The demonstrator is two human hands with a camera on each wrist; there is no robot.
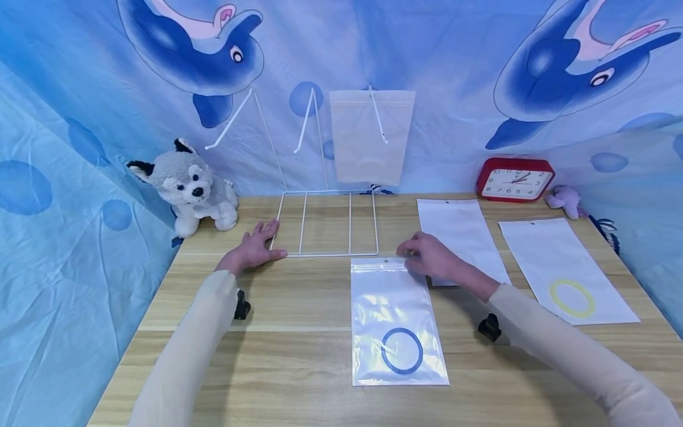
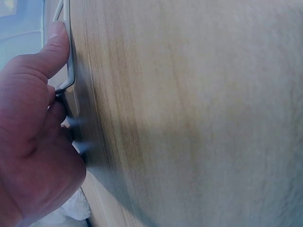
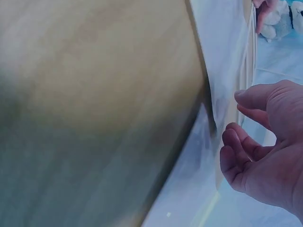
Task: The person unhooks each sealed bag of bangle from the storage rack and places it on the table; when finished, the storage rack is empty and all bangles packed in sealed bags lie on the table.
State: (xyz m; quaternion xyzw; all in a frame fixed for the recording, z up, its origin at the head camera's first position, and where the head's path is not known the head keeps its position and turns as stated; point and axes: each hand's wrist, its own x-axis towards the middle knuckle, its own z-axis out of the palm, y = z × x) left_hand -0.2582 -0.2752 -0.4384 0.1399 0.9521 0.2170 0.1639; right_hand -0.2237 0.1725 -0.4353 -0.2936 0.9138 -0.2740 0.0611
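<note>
My left hand point(image 1: 256, 248) rests at the front left corner of a white wire display rack point(image 1: 331, 255). Its thumb lies on the front wire, and its other fingers reach to the side wire. Over the top right corner of a clear-fronted zip bag point(image 1: 373, 320) hovers my right hand point(image 1: 432, 258). Its fingers are loosely bent, and the right wrist view shows nothing between thumb and fingers. A blue ring point(image 1: 402, 351) shows near the bag's lower end. Another zip bag point(image 1: 368, 139) hangs on the rack's right hook; the other two hooks carry nothing.
To the right lie a white bag point(image 1: 453, 222), partly under my right arm, and a bag point(image 1: 555, 255) marked with a yellow ring point(image 1: 572, 298). A red clock point(image 1: 514, 179), a purple plush toy point(image 1: 567, 201) and a husky plush point(image 1: 194, 190) stand along the back.
</note>
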